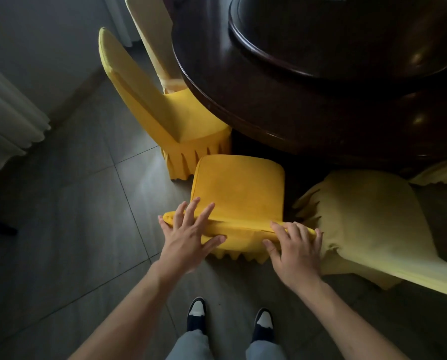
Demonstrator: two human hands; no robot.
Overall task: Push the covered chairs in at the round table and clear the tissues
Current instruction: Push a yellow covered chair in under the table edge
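A chair in a bright yellow cover [238, 188] stands right in front of me, its seat pointing at the dark round table [282, 100]. Both hands rest on the top of its backrest. My left hand [188, 235] lies over the left end with fingers spread and the thumb under the edge. My right hand [295, 248] curls over the right end. The seat's front edge is close to the table's rim. No tissues are visible.
Another yellow covered chair [165, 110] sits at the table to the left, a paler one [152, 40] behind it. A pale yellow covered chair [368, 219] stands close on the right. A raised turntable [347, 35] tops the table. White curtain [6, 118] hangs left; tiled floor lies behind me.
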